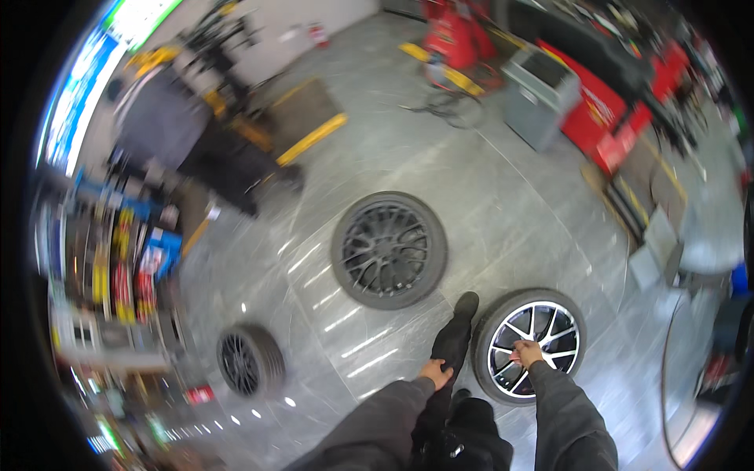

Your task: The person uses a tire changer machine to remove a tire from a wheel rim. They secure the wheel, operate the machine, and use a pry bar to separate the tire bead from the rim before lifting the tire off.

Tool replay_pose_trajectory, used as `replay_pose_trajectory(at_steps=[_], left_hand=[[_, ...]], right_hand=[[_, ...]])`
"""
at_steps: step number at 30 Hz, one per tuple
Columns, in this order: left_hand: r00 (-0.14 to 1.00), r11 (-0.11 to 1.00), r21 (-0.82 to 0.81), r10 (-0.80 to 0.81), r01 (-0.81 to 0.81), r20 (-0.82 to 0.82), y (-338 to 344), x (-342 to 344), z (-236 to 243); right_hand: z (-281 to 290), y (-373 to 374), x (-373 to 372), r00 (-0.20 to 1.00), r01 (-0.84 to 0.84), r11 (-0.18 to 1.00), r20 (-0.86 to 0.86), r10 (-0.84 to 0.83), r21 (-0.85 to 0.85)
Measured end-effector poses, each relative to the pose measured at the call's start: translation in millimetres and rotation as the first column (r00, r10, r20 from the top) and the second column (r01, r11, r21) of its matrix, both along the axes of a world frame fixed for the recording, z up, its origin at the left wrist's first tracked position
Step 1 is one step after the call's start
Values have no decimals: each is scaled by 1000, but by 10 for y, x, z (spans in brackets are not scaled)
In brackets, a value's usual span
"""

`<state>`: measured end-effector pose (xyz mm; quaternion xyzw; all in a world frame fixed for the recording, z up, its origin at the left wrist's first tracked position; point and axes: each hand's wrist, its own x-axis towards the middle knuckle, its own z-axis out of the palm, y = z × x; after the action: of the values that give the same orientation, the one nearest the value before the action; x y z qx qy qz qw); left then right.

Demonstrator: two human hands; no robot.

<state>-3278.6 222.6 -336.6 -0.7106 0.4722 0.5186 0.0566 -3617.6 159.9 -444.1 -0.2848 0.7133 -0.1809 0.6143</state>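
Low by your right foreleg, the black-and-silver wheel [554, 355] lies on the grey tiled floor [503, 212], its spoked face up. Your right hand [531, 352] is over the middle of that face, fingers curled inward; you cannot tell from this view whether they grip something small, or whether they touch the spokes. Your left hand [437, 374] rests on your dark-trousered leg [453, 339], its fingers loosely extended across the cloth. Just beyond your shoe [468, 303], a black wheel [386, 250] lies flat, near the first one but apart from it. Farther left, another black-spoked wheel [239, 363] shows its tyre tread. Past these, a person in a grey top [162, 118] bends at the upper left, blurred. At the upper right, a grey bin [528, 110] stands beside a red machine [601, 118].
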Motion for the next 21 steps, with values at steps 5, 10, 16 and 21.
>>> replay_pose_trajectory(at_steps=[5, 10, 16, 21], left_hand=[[846, 801, -294, 444, -522, -296, 984, 861, 1142], [660, 558, -420, 737, -716, -145, 2745, 2399, 1747], [691, 866, 5, 396, -501, 605, 5657, 3209, 1259], [257, 229, 136, 934, -964, 250, 6778, 4033, 1112]], right_hand=[[842, 776, -195, 734, -632, 734, -494, 466, -248], [1316, 1680, -114, 966, -39, 984, -245, 82, 174], [2039, 1915, 621, 893, 103, 983, -450, -24, 153], [2476, 1924, 1927, 873, 12, 980, -481, 86, 197]])
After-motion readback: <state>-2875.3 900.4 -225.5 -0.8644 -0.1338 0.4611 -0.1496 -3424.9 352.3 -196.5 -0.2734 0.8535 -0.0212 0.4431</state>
